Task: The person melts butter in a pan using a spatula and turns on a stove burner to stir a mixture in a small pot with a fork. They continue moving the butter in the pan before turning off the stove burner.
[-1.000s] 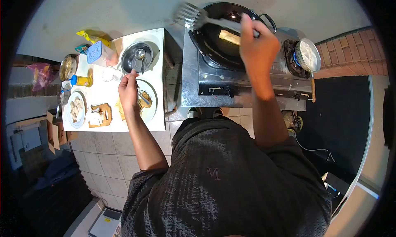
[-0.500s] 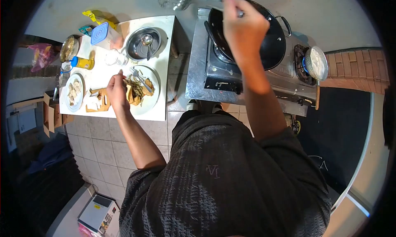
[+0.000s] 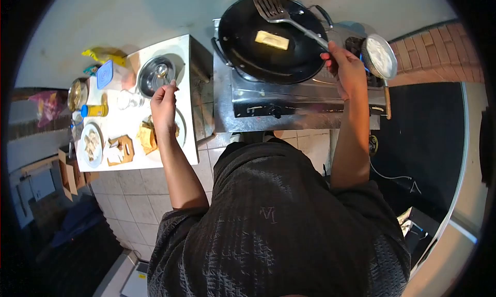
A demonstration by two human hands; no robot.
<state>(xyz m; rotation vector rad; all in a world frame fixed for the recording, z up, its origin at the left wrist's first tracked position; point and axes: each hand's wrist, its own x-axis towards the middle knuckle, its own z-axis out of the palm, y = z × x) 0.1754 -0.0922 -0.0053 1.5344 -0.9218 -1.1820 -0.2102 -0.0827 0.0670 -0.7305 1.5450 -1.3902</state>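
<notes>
My right hand (image 3: 347, 69) is wrapped round the handle of a slotted metal spatula (image 3: 297, 24), whose blade is raised over the far rim of a black wok (image 3: 243, 44). In the wok lies a pale yellow rectangular block (image 3: 272, 40) that looks like butter. My left hand (image 3: 164, 110) is over the white table with its fingertips pinched together. Whatever they may hold is too small to make out. Near it are a metal bowl (image 3: 148, 85) with a ladle (image 3: 162, 70) in it and a plate (image 3: 182, 126) of food, partly hidden by my forearm.
A pan of white food (image 3: 380, 57) sits on the right burner of the stove (image 3: 310, 98). The white table (image 3: 124, 129) holds a blue-lidded container (image 3: 105, 75), a yellow jar (image 3: 95, 110), a plate of pale food (image 3: 92, 146) and a torn wrapper (image 3: 120, 151).
My right hand has moved right and down from above the wok, and the spatula and yellow block now show clearly. My left hand has shifted from the food plate towards the metal bowl. The view has shifted.
</notes>
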